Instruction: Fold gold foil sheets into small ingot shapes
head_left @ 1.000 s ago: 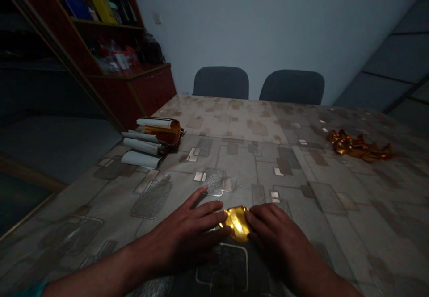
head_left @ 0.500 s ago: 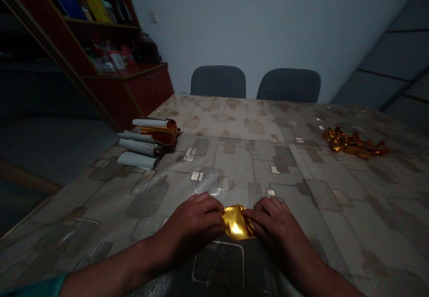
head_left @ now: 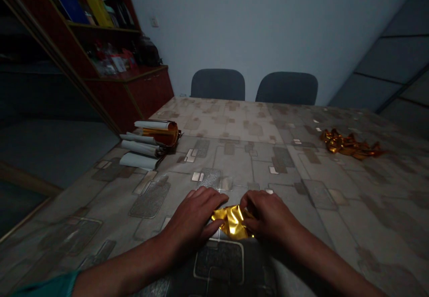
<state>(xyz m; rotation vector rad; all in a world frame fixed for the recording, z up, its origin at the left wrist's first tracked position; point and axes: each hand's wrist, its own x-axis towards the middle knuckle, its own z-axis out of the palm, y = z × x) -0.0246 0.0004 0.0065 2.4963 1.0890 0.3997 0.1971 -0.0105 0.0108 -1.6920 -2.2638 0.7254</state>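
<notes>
A small piece of shiny gold foil paper (head_left: 233, 222) lies between my hands near the front of the table, its surface creased and catching the light. My left hand (head_left: 201, 214) grips its left edge, thumb on the near side and fingers over the far side. At the right end, my right hand (head_left: 266, 214) pinches the foil between curled fingers and thumb. My fingers hide both ends of the piece.
On the left lies a stack of curled gold-and-white sheets (head_left: 150, 145). Folded gold foil pieces (head_left: 350, 144) sit in a cluster at the right. A patterned cloth covers the table (head_left: 234, 123). Two chairs (head_left: 217, 84) stand behind it, and a wooden cabinet (head_left: 147, 91) is at back left.
My left thumb has moved out from the fingers and onto the foil's near side. My right fingers have curled more tightly, and the foil looks more creased.
</notes>
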